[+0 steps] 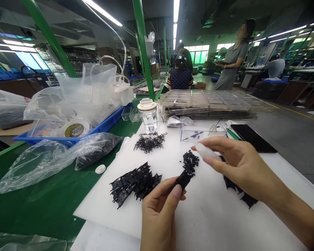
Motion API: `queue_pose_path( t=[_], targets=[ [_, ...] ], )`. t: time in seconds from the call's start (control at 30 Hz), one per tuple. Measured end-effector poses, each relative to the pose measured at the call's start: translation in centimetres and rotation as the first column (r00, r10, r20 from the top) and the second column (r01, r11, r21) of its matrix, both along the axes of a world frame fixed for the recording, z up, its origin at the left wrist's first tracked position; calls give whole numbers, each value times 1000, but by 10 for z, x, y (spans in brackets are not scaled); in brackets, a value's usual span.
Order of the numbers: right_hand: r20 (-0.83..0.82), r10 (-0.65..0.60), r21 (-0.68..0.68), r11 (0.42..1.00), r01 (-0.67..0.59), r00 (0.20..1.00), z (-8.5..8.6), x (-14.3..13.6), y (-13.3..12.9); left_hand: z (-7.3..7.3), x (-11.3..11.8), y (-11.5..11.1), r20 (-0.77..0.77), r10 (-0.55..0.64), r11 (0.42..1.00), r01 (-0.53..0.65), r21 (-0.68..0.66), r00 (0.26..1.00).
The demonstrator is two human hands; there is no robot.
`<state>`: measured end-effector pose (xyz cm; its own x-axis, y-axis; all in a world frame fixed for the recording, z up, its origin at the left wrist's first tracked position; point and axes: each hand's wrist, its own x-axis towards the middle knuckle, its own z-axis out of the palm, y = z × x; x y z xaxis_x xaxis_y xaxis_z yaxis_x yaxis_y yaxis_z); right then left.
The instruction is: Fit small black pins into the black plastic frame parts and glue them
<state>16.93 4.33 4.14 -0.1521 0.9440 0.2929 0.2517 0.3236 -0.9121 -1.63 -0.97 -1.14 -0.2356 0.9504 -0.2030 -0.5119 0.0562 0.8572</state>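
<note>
Black plastic part (183,180) in left hand (159,212); three loose heaps.

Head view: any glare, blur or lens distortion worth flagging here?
Head view: ceiling light strips blow out white; the green posts lean and bow from wide-angle distortion; the right hand is slightly soft around a white object; the left hand and its black part stay sharp.

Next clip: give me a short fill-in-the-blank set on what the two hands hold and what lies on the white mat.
1. The left hand pinches a small ____ plastic part.
2. The right hand holds a small ____ object at its fingertips.
3. The heap of black parts lies on the white mat, on the ____ hand's side.
4. The capped clear jar stands ____.

Missing words: black; white; left; upright
</note>
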Motion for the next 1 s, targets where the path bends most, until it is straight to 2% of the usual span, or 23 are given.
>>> queue_pose_path(
  t=[0.07,0.17,0.3,0.4,0.5,0.67,0.8,0.87,0.9,0.93,1.0],
  targets=[
    [50,141,-96,986,-136,989,2,0,1,1,0,0,20,47,999,-47,21,999],
    [94,313,-216,933,-288,945,2,1,0,1,-1,2,64,94,995,-95,25,994],
    [203,432,-340,873,-351,879,-5,3,-2,2,-1,3,111,149,988,-151,7,983],
    [258,467,-388,852,-353,845,-9,1,-3,3,0,1,130,170,985,-171,2,977],
    [293,465,-384,857,-343,835,-9,-1,-2,3,1,0,128,169,985,-171,6,977],
    [303,479,-356,859,-369,824,-4,1,0,1,1,0,101,151,988,-154,19,983],
    [283,509,-383,837,-390,813,7,14,1,-2,-2,1,83,124,992,-126,19,989],
    [272,479,-383,850,-362,835,15,28,5,-3,-5,2,76,97,995,-99,21,992],
    [274,435,-358,874,-329,857,19,36,8,-4,-6,3,71,82,996,-84,22,994],
    [292,354,-328,910,-255,888,23,44,12,-5,-7,3,66,72,997,-74,23,995],
    [405,64,-215,976,27,912,26,60,24,-6,-8,3,54,62,998,-63,25,997]
  ],
)
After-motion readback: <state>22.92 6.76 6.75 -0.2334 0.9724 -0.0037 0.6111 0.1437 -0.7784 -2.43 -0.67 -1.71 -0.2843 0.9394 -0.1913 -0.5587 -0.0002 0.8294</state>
